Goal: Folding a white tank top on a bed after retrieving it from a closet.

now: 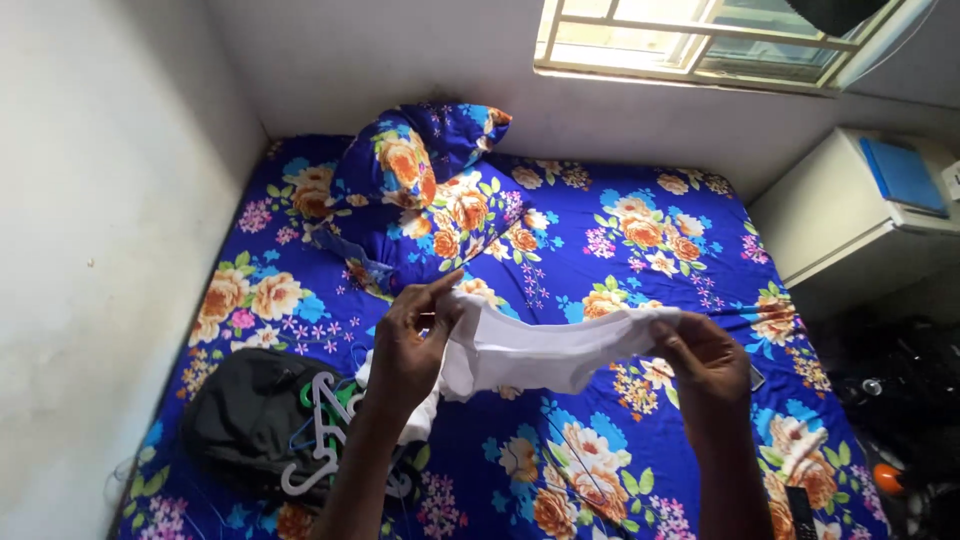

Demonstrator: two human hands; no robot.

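the person's left hand (408, 345) and right hand (705, 355) are standing well apart, each pinching one end of a white garment (540, 352) and holding it stretched in the air above the bed, so the cloth is spanning the gap between them with a loose fold sagging toward the left wrist. judged from this pose, the step is being done well when both grips are keeping to the very edge of the fabric, the hands are pulling level so the top hem is running straight, and the drooping fold is being shaken out rather than trapped. just below the left forearm, a dark garment (245, 415) is lying on the bed with white and green plastic hangers (325, 425) resting on it. the bed sheet (590, 200), deep blue with orange, white and pink flowers, is covering the whole mattress beneath the work. farther back, two pillows (425, 190) in the same print are leaning together near the head of the bed. to the left a pale wall (90, 220) is running alongside; to the right a white cabinet (830, 210) is carrying a blue flat item (903, 172), with dark clutter on the floor below it. farthest off, a barred window (690, 40) is letting in daylight.
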